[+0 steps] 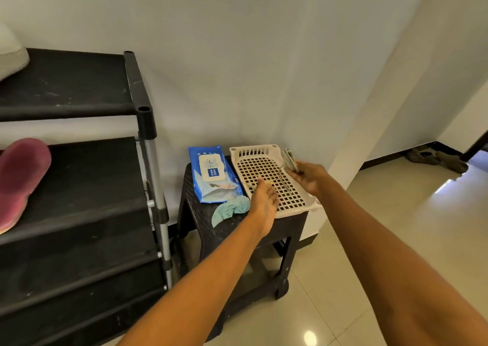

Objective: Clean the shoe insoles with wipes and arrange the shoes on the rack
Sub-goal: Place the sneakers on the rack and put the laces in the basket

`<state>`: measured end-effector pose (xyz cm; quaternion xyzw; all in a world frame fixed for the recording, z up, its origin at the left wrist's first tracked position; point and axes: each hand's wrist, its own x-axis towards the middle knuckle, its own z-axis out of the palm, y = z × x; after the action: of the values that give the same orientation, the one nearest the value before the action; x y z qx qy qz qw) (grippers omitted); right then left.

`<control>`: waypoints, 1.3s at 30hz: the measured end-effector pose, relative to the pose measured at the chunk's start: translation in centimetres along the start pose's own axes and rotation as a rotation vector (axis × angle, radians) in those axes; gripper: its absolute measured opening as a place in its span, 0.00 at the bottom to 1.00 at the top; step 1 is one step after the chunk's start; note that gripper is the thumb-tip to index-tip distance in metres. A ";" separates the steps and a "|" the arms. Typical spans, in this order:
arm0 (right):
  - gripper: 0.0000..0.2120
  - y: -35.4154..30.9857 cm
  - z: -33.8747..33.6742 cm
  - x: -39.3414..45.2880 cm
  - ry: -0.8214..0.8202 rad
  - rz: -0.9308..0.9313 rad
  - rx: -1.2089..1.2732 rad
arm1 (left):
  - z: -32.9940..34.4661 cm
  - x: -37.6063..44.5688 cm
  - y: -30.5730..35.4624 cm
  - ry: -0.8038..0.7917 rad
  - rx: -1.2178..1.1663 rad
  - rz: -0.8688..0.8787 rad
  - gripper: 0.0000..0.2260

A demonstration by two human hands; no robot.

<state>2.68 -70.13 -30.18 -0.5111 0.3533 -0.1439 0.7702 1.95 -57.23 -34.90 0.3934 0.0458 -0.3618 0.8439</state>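
On the black stool (195,213) lie a blue wipes pack (212,174), a crumpled teal wipe (232,208) and a white perforated tray (266,171). My left hand (264,200) reaches onto the tray floor with its fingers stretched forward, and its fingertips touch something small and yellowish that I cannot make out. My right hand (307,176) grips a grey-green bundle of laces (290,159) above the tray's right rim, with one loose strand hanging down into the tray. A pink insole (21,179) lies on the second shelf of the black shoe rack (79,166) at the left.
A white object (10,52) sits on the rack's top shelf at the far left. White wall stands behind the stool and a pillar to its right. Glossy tiled floor (396,226) spreads to the right, with a pair of brown shoes (435,158) far back.
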 end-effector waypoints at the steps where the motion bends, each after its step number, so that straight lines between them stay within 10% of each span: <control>1: 0.14 -0.2 -0.3 -0.3 0.027 0.061 -0.036 | 0.0 -0.1 0.1 -0.001 -0.001 0.002 0.27; 5: 0.13 0.6 -1.6 0.0 0.124 0.196 -0.313 | 0.4 -0.1 -0.2 -0.001 0.025 -0.002 0.27; 10: 0.09 3.5 -1.9 3.1 0.374 -0.070 -0.734 | 0.8 0.1 -1.3 -0.012 0.029 -0.047 0.27; 17: 0.12 4.5 -1.2 1.6 0.314 -0.246 -1.205 | 1.8 0.4 -1.1 0.034 0.037 -0.032 0.25; 27: 0.11 4.0 1.1 -6.1 0.278 -0.477 -0.911 | 2.1 -5.2 1.0 0.004 0.049 -0.028 0.26; 39: 0.12 11.7 5.0 -23.9 -0.009 -0.143 -0.762 | -5.4 -22.7 3.2 0.201 0.409 -0.031 0.11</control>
<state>-12.46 -47.67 -29.95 -0.7847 0.3416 -0.0534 0.5145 -11.51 -39.04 -28.38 0.5898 0.0615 -0.3354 0.7320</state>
